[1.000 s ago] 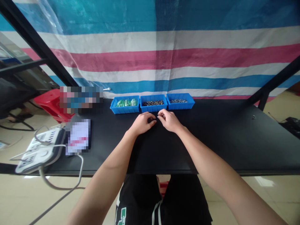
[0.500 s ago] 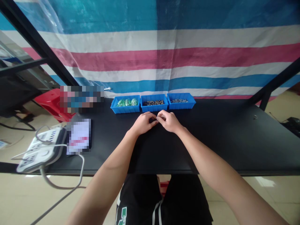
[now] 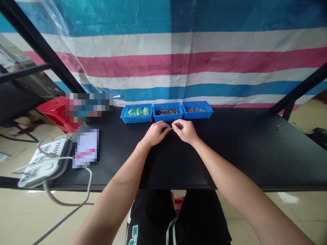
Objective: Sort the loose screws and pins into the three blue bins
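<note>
My left hand and my right hand meet fingertip to fingertip over the black table. Both are closed in a pinch. Whatever lies between the fingertips is too small to make out. Just beyond them three blue bins stand in a row. Green and clear small packets fill the left bin. Small brownish metal pieces lie in the middle bin, closest to my hands. Silvery screw-like pieces are in the right bin.
A white power strip with grey cables sits at the table's left, beside a blurred-out flat item. A tiny metal piece lies far right. Black frame posts rise at both sides; a striped sheet hangs behind.
The fingertips have shifted slightly against each other, with the right fingers a little more bunched. Both hands stay in the same place; the bins have not moved.
</note>
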A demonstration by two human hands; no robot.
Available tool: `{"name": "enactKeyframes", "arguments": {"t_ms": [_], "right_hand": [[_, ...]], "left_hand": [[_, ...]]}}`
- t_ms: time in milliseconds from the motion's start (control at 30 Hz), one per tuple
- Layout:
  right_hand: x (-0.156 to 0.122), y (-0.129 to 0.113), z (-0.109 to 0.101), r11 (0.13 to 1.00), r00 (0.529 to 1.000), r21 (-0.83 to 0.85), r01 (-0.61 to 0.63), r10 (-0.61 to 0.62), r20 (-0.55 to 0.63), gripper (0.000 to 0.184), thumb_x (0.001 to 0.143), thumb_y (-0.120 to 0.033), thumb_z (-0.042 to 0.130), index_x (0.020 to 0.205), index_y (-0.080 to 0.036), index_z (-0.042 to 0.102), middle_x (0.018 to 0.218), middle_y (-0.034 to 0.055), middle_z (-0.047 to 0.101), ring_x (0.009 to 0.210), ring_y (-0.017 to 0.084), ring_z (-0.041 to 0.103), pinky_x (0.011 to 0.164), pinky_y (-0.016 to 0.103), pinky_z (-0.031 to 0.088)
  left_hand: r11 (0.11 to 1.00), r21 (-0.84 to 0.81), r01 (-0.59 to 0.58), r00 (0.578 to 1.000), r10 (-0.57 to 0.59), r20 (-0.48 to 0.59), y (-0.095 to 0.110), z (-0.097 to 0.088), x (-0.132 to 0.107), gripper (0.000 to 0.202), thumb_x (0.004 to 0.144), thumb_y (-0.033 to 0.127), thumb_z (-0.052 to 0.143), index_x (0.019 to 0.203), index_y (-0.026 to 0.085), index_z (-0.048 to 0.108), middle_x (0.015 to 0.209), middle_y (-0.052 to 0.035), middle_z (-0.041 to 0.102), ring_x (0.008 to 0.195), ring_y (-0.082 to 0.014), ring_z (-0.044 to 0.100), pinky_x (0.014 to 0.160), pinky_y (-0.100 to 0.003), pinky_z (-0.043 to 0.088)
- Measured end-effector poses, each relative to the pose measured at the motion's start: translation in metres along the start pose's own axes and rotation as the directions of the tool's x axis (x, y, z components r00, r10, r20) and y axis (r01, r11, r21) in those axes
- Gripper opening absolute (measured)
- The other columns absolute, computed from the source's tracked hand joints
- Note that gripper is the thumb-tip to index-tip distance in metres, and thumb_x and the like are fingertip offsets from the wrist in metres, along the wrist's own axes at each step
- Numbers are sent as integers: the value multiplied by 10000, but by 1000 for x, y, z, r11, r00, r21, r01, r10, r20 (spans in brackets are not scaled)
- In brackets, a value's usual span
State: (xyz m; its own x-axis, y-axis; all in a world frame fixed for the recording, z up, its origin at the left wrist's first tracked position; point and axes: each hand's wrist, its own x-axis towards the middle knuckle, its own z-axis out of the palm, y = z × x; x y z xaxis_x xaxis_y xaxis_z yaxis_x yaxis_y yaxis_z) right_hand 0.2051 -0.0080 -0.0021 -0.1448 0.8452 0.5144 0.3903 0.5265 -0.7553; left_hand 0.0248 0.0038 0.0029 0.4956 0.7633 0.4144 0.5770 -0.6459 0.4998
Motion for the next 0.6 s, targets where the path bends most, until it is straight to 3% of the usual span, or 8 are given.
{"name": "enactKeyframes", "arguments": {"t_ms": [333, 600], "right_hand": [[3, 8, 2, 976, 996, 198, -89, 89, 9, 184, 811, -301, 559, 851, -156, 665, 757, 58, 704, 615, 144, 621, 595, 264, 480], [2, 8, -3, 1000, 1000, 18, -23, 23, 6, 221, 827, -340, 563, 821, -162, 695, 740, 48, 696, 641, 151, 606, 628, 270, 458]], "left_hand": [[1000, -20, 23, 1000, -23, -2, 4, -1, 0, 270, 909, 372, 472, 914, 171, 652, 846, -52, 625, 745, -148, 579, 725, -280, 457], [999, -10, 50, 998, -50, -45, 4, -3, 2, 329, 927, 377, 429, 761, 158, 610, 749, -42, 605, 692, -138, 559, 679, -261, 425]]}}
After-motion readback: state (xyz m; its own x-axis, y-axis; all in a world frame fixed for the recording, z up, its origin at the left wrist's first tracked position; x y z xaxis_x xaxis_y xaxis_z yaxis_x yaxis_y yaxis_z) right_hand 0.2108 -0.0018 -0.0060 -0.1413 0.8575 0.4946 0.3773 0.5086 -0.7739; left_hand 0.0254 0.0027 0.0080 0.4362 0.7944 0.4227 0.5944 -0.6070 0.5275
